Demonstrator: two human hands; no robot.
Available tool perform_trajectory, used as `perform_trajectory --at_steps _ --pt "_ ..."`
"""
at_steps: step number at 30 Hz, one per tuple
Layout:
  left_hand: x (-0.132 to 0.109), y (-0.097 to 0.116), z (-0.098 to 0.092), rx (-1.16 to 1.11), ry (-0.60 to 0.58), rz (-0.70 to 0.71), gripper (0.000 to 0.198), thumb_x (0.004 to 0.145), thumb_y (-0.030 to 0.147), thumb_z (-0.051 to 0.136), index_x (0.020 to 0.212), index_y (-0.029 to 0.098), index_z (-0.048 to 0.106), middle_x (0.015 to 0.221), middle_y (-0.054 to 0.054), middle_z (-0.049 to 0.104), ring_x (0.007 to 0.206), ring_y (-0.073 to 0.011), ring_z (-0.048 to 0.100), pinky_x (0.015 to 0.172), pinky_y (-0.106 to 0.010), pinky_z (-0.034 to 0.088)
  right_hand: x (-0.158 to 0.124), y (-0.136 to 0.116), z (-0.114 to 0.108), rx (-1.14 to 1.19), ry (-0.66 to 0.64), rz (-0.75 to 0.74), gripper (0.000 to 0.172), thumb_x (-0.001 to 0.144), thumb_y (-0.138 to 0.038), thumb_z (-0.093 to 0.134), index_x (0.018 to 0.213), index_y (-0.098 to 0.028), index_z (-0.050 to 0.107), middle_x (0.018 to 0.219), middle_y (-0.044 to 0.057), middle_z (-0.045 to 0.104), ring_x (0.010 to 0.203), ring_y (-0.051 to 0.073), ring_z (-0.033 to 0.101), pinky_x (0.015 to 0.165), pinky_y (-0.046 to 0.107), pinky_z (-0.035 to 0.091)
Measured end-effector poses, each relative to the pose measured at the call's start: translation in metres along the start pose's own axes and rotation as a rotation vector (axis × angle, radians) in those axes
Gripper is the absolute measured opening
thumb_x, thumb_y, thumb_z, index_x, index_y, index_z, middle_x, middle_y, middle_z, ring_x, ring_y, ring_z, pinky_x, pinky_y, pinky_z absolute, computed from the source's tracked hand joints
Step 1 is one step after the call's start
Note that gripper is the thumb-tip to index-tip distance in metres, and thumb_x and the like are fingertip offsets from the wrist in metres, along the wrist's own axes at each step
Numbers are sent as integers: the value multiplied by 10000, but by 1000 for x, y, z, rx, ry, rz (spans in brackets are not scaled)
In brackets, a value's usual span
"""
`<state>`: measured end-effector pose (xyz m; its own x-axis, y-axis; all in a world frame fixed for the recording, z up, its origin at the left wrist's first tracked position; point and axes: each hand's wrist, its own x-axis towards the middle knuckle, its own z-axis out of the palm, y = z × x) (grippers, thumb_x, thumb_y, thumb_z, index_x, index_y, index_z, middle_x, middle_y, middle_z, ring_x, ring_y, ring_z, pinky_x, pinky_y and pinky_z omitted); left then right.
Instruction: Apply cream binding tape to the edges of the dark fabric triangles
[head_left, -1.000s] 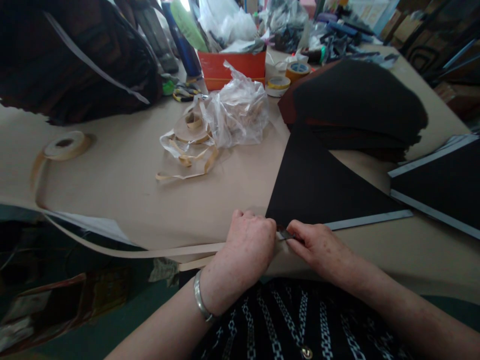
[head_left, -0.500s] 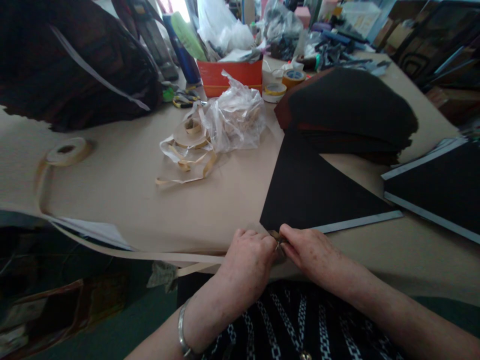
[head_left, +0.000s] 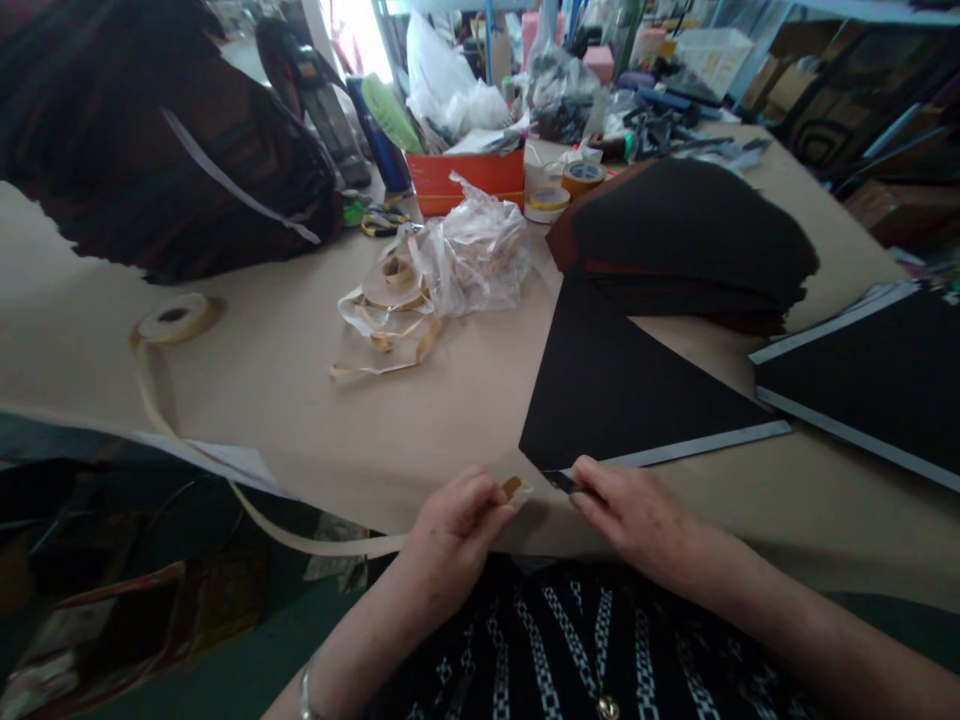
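Pinched in my left hand point(head_left: 457, 525) is the end of a tan adhesive tape point(head_left: 337, 546), its brown tip poking out past the thumb. The tape trails left over the table edge and back up to its roll point(head_left: 176, 318). My right hand point(head_left: 637, 515) is closed on a small dark pointed tool point(head_left: 559, 481); most of it is hidden in the fingers, so its kind does not show. That tool is by the near left corner of a black sheet point(head_left: 600, 390), which has a pale grey strip point(head_left: 705, 440) along its front edge. A gap separates my two hands.
A stack of dark sheets point(head_left: 690, 240) lies behind the black sheet. More black pieces with pale edges point(head_left: 870, 380) are at right. Loose tape point(head_left: 390, 290), a clear plastic bag point(head_left: 480, 250) and a red box point(head_left: 465, 180) stand further back. A dark bundle point(head_left: 165, 150) occupies the far left.
My left hand has moved left, away from my right hand, and the tape's brown end now shows in it. The tape hangs lower over the edge. The camera view has shifted slightly.
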<state>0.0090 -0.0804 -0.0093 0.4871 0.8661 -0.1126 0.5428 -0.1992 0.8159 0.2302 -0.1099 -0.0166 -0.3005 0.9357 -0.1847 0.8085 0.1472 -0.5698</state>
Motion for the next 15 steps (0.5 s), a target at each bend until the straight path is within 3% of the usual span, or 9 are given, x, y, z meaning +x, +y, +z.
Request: perform_trajectory --at_steps 4,7,9,12,15 --pt "-5 -8 -10 -187 35 -45 207 888 264 475 697 185 486 994 -37 576 918 -139 517 836 -295 395 -22 22 -31 165 83 78 184 958 -319 356 878 -207 479 706 -1 599 642 124 570 602 241 391" --pt "0 -7 -5 -270 8 -130 249 886 355 472 695 194 468 767 1 546 723 -120 486 679 -257 403 -24 69 -61 120 246 171 226 929 -383 405 952 -204 542 772 29 645 708 160 607 663 274 444" --pt "7 -7 2 -269 -29 -140 268 884 382 453 685 202 446 622 33 453 605 -115 419 574 -242 367 -20 108 -77 10 318 226 259 875 -385 481 1007 -194 595 948 77 673 854 214 627 759 323 456" --pt "24 -10 16 -170 19 51 194 864 282 441 687 203 439 793 -23 575 751 -149 518 686 -278 433 -12 153 -91 -125 271 422 375 825 -381 520 1118 -162 604 1019 124 672 929 265 626 811 361 446" --pt "41 -9 29 31 36 228 136 830 160 438 708 197 485 994 -63 616 962 -195 543 899 -364 428 -7 171 -89 -156 215 565 455 833 -429 495 1169 -129 569 914 133 684 863 270 644 753 347 447"
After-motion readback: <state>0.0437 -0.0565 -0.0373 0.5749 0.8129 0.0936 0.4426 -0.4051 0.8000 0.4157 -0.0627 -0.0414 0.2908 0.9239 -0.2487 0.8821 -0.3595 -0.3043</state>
